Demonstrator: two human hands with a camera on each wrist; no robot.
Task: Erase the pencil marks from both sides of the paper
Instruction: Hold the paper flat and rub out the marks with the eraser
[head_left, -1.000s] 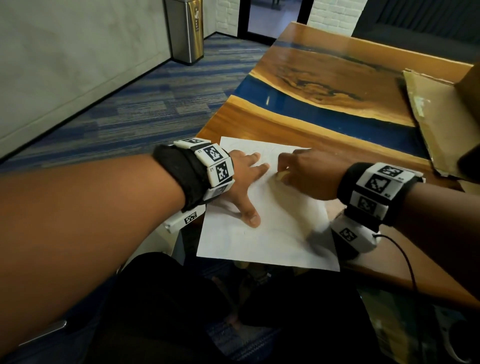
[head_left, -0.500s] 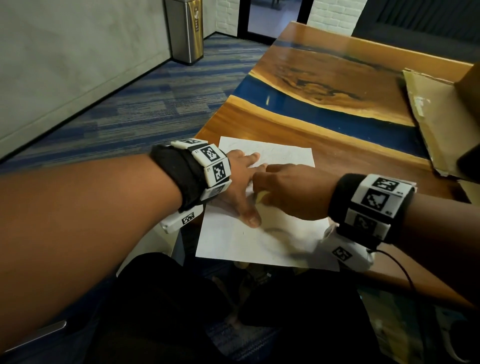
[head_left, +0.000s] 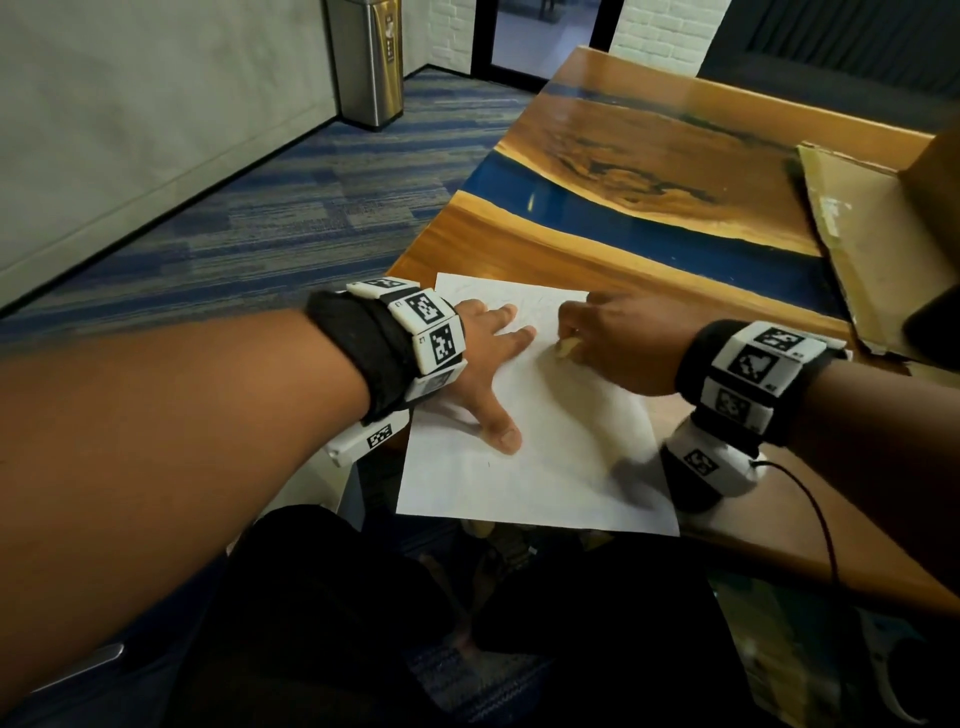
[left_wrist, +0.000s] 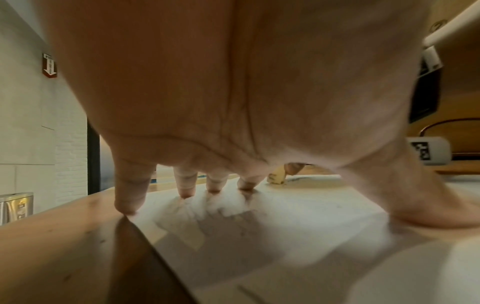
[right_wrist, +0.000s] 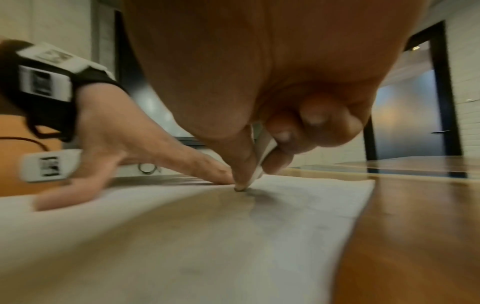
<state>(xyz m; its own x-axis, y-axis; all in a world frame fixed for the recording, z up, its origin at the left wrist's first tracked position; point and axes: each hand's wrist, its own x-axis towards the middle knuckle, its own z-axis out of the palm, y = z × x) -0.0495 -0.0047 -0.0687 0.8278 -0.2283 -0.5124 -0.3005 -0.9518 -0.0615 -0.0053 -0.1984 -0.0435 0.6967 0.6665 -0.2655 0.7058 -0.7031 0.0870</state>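
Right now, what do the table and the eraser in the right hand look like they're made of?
Table: glossy varnished wood with a blue, resin-like band, going by the grain and reflections. Eraser, pinched by the right hand: pale, matte, probably rubber or vinyl; mostly hidden.

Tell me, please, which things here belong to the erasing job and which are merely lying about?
In use:
paper
eraser, pinched by the right hand
left hand, pressing the paper flat

Lying about:
cardboard on the table
metal bin on the floor
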